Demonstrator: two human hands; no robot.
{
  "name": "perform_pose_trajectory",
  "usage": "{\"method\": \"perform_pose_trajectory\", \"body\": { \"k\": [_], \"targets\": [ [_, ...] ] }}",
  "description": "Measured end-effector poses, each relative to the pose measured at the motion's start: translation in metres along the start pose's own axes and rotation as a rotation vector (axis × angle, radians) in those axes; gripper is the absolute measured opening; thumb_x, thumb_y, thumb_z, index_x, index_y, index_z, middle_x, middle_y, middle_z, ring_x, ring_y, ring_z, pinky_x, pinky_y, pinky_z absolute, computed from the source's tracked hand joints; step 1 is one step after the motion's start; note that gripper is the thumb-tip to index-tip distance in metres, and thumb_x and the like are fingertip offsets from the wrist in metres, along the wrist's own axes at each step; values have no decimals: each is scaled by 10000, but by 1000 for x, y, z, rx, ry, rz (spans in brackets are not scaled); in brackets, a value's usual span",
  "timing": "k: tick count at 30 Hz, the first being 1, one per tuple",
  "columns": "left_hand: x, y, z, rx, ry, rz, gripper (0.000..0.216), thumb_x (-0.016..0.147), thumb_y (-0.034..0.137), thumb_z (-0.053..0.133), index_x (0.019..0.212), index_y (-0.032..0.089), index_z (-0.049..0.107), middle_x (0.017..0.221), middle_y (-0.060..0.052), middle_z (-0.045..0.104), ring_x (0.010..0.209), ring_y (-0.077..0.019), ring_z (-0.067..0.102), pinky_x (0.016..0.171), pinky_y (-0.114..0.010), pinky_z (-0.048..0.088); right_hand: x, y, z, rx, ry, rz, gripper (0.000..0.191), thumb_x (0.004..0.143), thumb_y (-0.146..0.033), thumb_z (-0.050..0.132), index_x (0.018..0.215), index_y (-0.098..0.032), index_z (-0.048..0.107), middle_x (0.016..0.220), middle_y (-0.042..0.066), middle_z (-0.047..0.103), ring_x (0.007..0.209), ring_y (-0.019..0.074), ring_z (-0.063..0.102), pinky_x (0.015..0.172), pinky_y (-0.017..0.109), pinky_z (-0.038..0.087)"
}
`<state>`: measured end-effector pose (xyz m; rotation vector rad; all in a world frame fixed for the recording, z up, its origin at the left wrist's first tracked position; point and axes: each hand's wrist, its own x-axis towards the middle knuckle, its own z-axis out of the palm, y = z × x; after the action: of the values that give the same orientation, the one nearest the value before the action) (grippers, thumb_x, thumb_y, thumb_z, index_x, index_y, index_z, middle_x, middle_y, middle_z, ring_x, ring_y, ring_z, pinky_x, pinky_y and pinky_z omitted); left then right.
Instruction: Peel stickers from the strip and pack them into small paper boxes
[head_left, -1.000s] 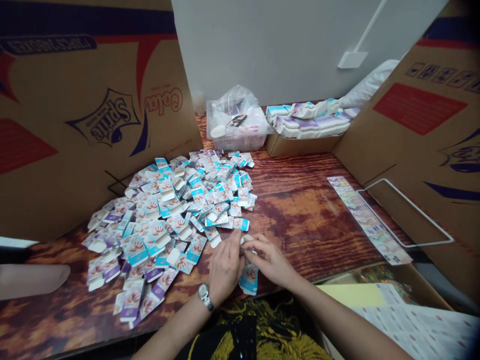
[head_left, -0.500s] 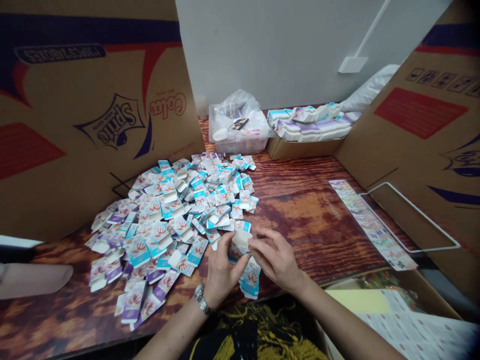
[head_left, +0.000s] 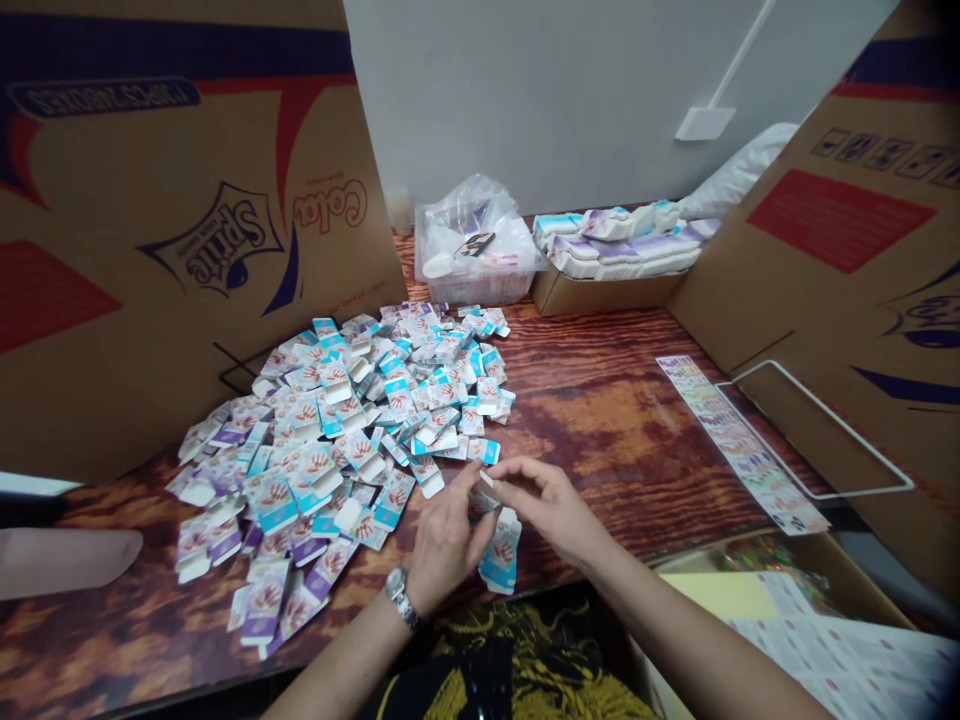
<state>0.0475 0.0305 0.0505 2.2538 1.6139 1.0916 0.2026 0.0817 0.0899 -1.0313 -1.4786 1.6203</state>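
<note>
My left hand (head_left: 444, 545), with a metal watch (head_left: 401, 597) on its wrist, is closed around a small printed paper box (head_left: 486, 494). From the other side, my right hand (head_left: 546, 510) pinches the box's upper end with thumb and fingers. Most of that box is hidden by the fingers. Just below the hands, a blue and white box (head_left: 501, 556) lies on the wooden table (head_left: 600, 400). Close on the left spreads a heap of small boxes (head_left: 315, 465) in blue, purple and white, several with their flaps raised.
Large cardboard cartons stand at left (head_left: 180, 200) and right (head_left: 832, 260). Toward the back are a plastic tub with a bag (head_left: 480, 285) and a low carton of flattened boxes (head_left: 600, 297). At right lie a printed strip (head_left: 739, 440), a white wire frame (head_left: 844, 425) and printed sheets (head_left: 840, 655).
Both hands have closed in around the box, and its open white top has turned mostly out of sight. My left fingers have come up over it. The view has shifted slightly.
</note>
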Motion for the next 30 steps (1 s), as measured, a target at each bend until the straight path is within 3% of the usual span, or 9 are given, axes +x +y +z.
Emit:
{"method": "perform_pose_trajectory", "body": {
  "k": [4, 8, 10, 15, 18, 27, 30],
  "targets": [
    [0, 2, 1, 11, -29, -78, 612, 858, 210, 512, 1390, 130, 220, 1261, -159, 521, 1150, -222, 524, 937, -373, 468, -2, -4, 2, -321, 78, -179, 125, 843, -247, 587, 913, -190, 672, 905, 40, 660, 838, 177, 612, 744, 282, 478],
    [3, 5, 3, 95, -60, -62, 628, 866, 174, 472, 1421, 120, 183, 1325, -182, 465, 1176, -239, 496, 948, -385, 454, -9, -4, 10, -526, 136, -371, 203, 872, -159, 504, 991, -203, 662, 943, 61, 627, 895, 181, 592, 779, 289, 466],
    [3, 6, 4, 138, -49, -36, 649, 868, 161, 453, 1434, 95, 142, 1361, -205, 418, 1207, -254, 465, 963, -399, 440, -9, -2, 12, -544, 167, -405, 229, 877, -139, 483, 1025, -197, 647, 962, 68, 619, 921, 182, 584, 810, 294, 460],
    [-1, 4, 8, 205, -9, 41, 667, 873, 151, 442, 1440, 60, 103, 1377, -230, 390, 1259, -273, 409, 987, -422, 409, -5, -2, 9, -505, 153, -322, 190, 847, -113, 516, 952, -197, 650, 897, 36, 635, 850, 164, 602, 755, 267, 474],
    [-2, 3, 10, 211, 21, 62, 677, 871, 142, 445, 1442, 59, 92, 1373, -231, 394, 1269, -268, 397, 990, -414, 403, -4, -5, 6, -534, 136, -372, 201, 845, -109, 515, 965, -192, 653, 900, 44, 631, 851, 165, 603, 754, 268, 478],
    [3, 4, 8, 230, 4, -8, 664, 892, 147, 373, 1446, 53, 19, 1367, -247, 384, 1226, -291, 430, 942, -437, 437, -15, 12, 24, -607, 198, -566, 335, 908, -114, 431, 1211, -205, 543, 1100, 84, 616, 1040, 201, 554, 923, 355, 442],
    [3, 0, 5, 216, -53, -4, 649, 899, 166, 363, 1447, 65, 29, 1366, -232, 391, 1213, -286, 439, 941, -435, 439, -15, 20, 20, -536, 155, -487, 310, 926, -164, 433, 1217, -210, 530, 1095, 78, 617, 1022, 195, 570, 898, 339, 461]
  ]
}}
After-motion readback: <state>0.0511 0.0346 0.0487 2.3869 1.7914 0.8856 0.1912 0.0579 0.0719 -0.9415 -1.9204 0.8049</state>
